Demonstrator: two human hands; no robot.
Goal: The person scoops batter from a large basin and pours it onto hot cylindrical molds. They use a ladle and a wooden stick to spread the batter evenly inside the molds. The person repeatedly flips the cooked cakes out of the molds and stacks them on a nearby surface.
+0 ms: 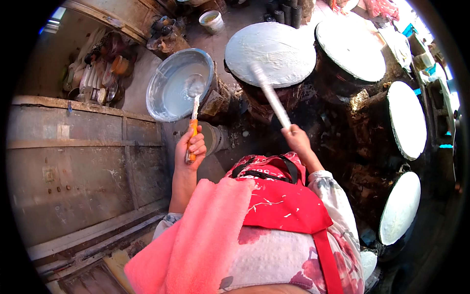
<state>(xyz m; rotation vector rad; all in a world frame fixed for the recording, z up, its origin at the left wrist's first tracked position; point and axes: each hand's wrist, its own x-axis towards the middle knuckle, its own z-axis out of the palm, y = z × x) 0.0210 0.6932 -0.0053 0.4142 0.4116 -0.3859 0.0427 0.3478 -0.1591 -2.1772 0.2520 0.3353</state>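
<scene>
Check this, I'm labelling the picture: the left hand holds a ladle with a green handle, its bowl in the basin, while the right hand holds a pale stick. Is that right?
Not quite: the handle is orange, not green, as the head view shows. The left hand holds the ladle, its bowl in the basin, and the right hand the pale stick.

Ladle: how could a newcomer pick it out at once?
Find the round blue basin, upper left of centre. The ladle reaches into it from the left hand. Its orange handle sets it apart from the pale stick in the right hand.
</scene>
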